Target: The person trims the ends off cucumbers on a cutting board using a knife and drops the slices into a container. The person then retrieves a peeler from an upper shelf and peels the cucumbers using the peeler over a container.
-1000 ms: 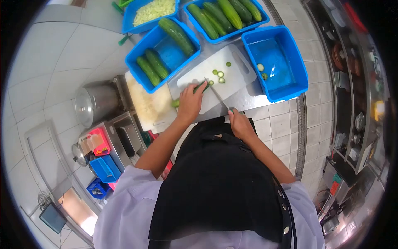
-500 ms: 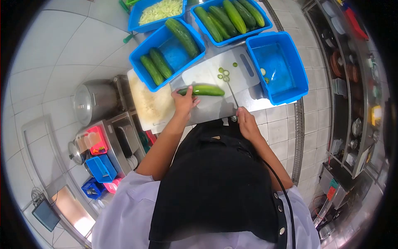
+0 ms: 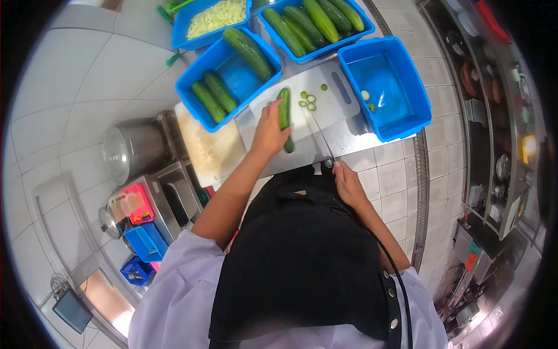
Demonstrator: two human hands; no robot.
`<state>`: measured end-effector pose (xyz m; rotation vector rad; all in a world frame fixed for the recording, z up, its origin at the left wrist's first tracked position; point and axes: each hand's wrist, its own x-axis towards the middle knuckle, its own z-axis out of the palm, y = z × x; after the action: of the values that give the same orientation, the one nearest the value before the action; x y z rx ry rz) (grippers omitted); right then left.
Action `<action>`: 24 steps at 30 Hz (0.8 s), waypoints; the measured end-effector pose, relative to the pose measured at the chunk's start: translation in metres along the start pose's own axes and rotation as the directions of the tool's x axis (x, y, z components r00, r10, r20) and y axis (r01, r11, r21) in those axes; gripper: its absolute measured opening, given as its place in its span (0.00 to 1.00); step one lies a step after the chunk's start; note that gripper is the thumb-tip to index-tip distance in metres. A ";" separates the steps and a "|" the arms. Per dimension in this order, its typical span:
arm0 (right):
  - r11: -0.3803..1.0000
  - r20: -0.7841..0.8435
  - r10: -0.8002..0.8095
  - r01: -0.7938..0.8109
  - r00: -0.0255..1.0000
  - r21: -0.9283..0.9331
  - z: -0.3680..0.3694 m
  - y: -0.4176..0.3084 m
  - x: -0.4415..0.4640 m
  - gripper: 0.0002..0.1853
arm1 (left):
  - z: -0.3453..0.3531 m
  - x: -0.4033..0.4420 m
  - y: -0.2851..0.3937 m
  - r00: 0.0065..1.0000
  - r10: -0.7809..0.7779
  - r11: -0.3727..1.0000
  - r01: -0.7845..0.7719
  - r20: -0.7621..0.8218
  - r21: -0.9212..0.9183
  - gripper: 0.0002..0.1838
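My left hand (image 3: 271, 132) is closed on a green cucumber (image 3: 284, 116), which lies lengthwise pointing away from me on the white cutting board (image 3: 317, 119). In my right hand (image 3: 345, 181), at the near edge of the steel table, is a knife (image 3: 321, 136); its blade slants away over the board. Several small cucumber slices (image 3: 311, 106) lie on the board, right of the cucumber and beyond the knife tip.
Behind the board, one blue bin (image 3: 237, 72) holds 3 cucumbers, another (image 3: 300, 58) several more. A third (image 3: 212, 17) has pale cut pieces. At right, a blue bin (image 3: 386, 87) contains a few end pieces. A stained board (image 3: 209, 145) lies left.
The cucumber has turned from lying crosswise to pointing away from me. My left hand has shifted right and now lies over its left side. The knife stays in my right hand.
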<state>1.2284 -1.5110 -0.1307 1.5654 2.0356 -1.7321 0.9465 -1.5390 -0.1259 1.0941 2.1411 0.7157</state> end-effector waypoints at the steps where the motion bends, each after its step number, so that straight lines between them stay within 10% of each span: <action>1: 1.000 -0.006 0.004 -0.004 1.000 -0.002 -0.004 -0.001 -0.002 0.24 | -0.007 0.000 -0.002 0.998 -0.010 0.996 0.004 0.060 0.089 0.43; 5: 0.996 0.025 -0.079 0.080 0.997 -0.049 -0.004 -0.005 0.000 0.23 | -0.023 -0.015 -0.010 0.982 0.039 0.911 -0.110 0.183 0.397 0.44; 11: 0.981 0.011 -0.162 0.162 0.987 -0.103 0.023 -0.007 0.022 0.23 | 0.011 -0.015 -0.030 0.947 0.320 0.887 -0.298 -0.004 0.353 0.34; 24: 0.987 0.026 -0.138 0.139 0.990 -0.079 0.017 -0.018 0.019 0.26 | 0.007 -0.014 -0.024 0.945 0.327 0.880 -0.316 0.031 0.356 0.31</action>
<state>1.1975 -1.5088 -0.1356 1.4088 2.2233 -1.6771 0.9464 -1.5615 -0.1434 1.6722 2.1920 0.4947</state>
